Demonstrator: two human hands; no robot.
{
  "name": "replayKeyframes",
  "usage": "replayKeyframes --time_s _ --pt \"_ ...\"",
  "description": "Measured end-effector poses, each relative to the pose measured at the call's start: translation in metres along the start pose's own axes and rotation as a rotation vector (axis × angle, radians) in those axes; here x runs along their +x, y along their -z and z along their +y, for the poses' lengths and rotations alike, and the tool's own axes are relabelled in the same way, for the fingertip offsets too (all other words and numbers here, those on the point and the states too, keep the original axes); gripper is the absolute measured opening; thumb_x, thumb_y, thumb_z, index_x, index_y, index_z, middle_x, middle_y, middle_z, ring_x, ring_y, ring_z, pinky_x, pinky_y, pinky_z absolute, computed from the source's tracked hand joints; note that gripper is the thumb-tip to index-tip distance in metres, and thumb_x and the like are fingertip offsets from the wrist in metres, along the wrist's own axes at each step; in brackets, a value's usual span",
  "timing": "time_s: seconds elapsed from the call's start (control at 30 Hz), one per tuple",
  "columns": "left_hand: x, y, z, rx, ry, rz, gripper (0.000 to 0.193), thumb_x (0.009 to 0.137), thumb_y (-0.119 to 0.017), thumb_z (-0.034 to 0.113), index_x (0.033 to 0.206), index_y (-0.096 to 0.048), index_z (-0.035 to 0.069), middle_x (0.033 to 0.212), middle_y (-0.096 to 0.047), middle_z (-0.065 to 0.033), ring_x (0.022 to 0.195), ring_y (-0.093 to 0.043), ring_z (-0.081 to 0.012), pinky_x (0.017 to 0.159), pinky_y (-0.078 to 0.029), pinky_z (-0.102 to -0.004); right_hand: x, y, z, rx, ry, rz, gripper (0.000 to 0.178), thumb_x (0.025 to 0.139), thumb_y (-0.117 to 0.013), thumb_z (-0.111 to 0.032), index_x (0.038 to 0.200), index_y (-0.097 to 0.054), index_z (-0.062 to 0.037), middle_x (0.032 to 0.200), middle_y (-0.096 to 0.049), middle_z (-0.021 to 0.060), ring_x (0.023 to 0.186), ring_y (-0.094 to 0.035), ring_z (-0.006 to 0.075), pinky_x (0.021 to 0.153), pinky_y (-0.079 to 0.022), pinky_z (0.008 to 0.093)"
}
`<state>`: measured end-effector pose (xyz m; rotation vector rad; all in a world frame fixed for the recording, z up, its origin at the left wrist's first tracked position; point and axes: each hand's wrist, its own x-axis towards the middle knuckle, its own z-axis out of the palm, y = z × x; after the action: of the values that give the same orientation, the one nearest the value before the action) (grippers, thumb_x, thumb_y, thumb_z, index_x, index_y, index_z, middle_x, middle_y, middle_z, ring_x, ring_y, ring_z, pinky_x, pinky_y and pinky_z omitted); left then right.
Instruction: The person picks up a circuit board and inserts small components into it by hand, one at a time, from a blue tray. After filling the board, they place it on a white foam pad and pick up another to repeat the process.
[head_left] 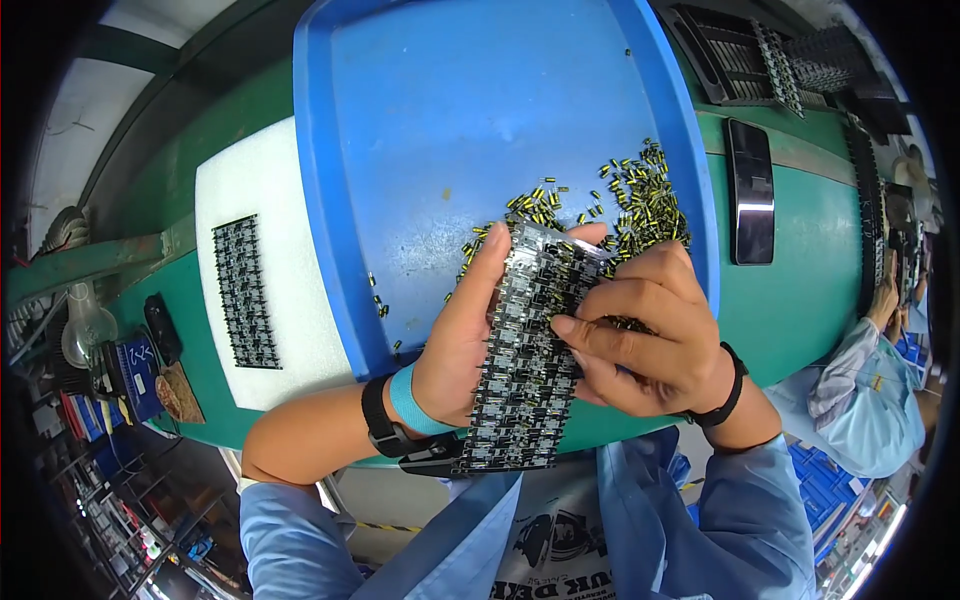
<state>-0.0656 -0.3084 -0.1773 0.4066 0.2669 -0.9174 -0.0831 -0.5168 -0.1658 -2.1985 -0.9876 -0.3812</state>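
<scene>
A long circuit board panel point(530, 345), dense with small black and silver parts, lies tilted over the near edge of the blue tray point(480, 90). My left hand point(455, 350) grips it from beneath and along its left side, the thumb up at its far corner. Over the panel's right side, my right hand point(650, 335) is closed in a pinch, thumb and forefinger touching the board's surface. Whatever those fingertips hold is too small to make out. Small dark bits show between its curled fingers. Many loose yellow-and-black capacitors point(645, 200) are heaped in the tray just beyond both hands.
A second board panel point(245, 292) rests on a white foam sheet point(290, 200) left of the tray. On the green table point(810, 300) at right lies a black phone point(750, 190). Black racks point(740, 60) stand at the far right; another person's blue sleeve point(870, 400) shows beyond.
</scene>
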Motion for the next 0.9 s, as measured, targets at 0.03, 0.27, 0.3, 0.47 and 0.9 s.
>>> replayKeyframes --time_s 0.03,0.27,0.3,0.47,0.9 --pt "0.000 0.000 0.001 -0.014 0.001 0.013 0.075 0.112 -0.027 0.064 0.160 -0.043 0.009 0.135 -0.064 -0.0125 0.117 -0.067 -0.0246 0.098 -0.061 -0.0469 0.002 0.002 0.001 0.065 -0.042 0.008 0.031 0.071 -0.080 -0.009 0.102 -0.083 -0.0063 0.100 -0.068 0.0038 0.090 -0.060 0.0250 0.079 -0.047 0.0395" --pt "0.001 0.019 0.001 -0.169 0.012 -0.230 0.082 0.109 -0.026 0.070 0.167 -0.025 0.013 0.147 -0.054 -0.0186 0.122 -0.064 -0.0358 0.093 -0.058 -0.0690 0.000 -0.001 0.000 0.438 -0.744 0.289 0.012 0.079 -0.080 -0.004 0.089 -0.074 -0.0044 0.096 -0.067 0.0074 0.084 -0.063 0.0272 0.078 -0.048 0.0405" --pt "0.002 0.022 0.001 -0.183 -0.010 -0.240 0.083 0.108 -0.026 0.071 0.169 -0.020 0.015 0.152 -0.050 -0.0209 0.124 -0.063 -0.0394 0.093 -0.056 -0.0743 -0.002 -0.001 0.008 0.315 -0.630 0.137 0.010 0.081 -0.078 -0.002 0.089 -0.073 -0.0035 0.095 -0.066 0.0079 0.085 -0.063 0.0270 0.078 -0.048 0.0401" --pt "0.001 0.021 0.003 -0.175 -0.005 -0.238 0.083 0.108 -0.025 0.070 0.169 -0.020 0.014 0.154 -0.048 -0.0214 0.124 -0.061 -0.0395 0.093 -0.057 -0.0729 -0.004 0.004 0.015 0.022 -0.326 -0.204 0.006 0.087 -0.076 -0.002 0.091 -0.073 -0.0021 0.095 -0.067 0.0109 0.083 -0.064 0.0318 0.076 -0.052 0.0421" --pt "0.000 0.017 0.005 -0.135 -0.056 -0.166 0.080 0.109 -0.023 0.070 0.167 -0.028 0.016 0.141 -0.060 -0.0177 0.119 -0.066 -0.0320 0.092 -0.061 -0.0659 -0.006 0.001 0.006 0.976 -0.817 0.315 0.012 0.101 -0.066 0.006 0.112 -0.071 0.0063 0.102 -0.078 0.0128 0.096 -0.075 0.0173 0.085 -0.061 0.0294"
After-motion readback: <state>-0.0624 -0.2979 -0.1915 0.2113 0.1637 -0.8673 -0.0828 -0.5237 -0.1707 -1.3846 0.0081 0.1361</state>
